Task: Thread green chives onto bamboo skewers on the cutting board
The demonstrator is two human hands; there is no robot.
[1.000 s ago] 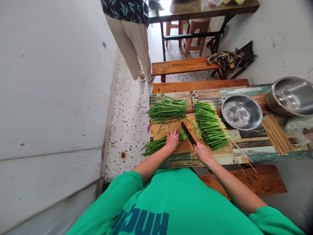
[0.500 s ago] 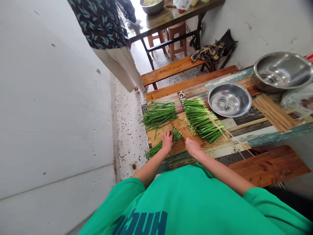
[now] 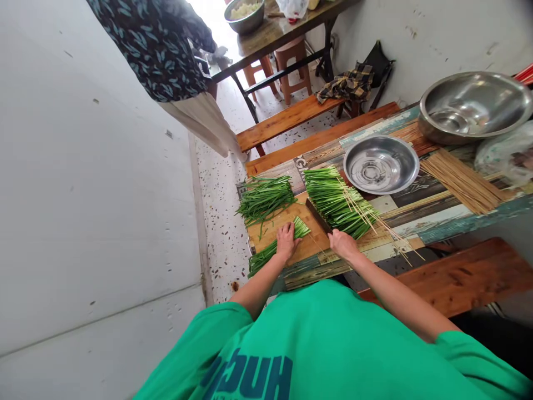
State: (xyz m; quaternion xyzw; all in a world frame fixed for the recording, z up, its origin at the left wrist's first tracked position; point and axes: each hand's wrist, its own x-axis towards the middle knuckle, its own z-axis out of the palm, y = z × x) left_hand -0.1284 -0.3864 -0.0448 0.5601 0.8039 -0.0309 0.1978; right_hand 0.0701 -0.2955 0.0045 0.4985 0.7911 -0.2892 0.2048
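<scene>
My left hand [image 3: 286,240] is closed over a bundle of garlic chives [image 3: 265,259] on the wooden cutting board [image 3: 270,226]; cut ends [image 3: 300,226] stick out to its right. In my right hand [image 3: 342,244] is the handle of a kitchen knife [image 3: 318,215]. Its dark, broad blade stands at the board's right side, against a row of chives with skewers [image 3: 339,200] running across it. Another heap of loose green chive leaves [image 3: 267,199] lies at the board's far left. Small chopped pieces are mostly hidden by the blade.
Right of the chives stand a shallow metal bowl [image 3: 381,165] and a deeper metal basin [image 3: 474,105]. Bamboo skewers [image 3: 462,180] lie by a plastic bag [image 3: 506,154]. Wooden benches [image 3: 291,121] flank the table. Another person [image 3: 162,55] stands at a table [image 3: 287,33] beyond.
The knife has moved right, away from the held bundle to the skewered row, and the small chopped pieces between them are no longer in plain sight. My left hand stays on the bundle.
</scene>
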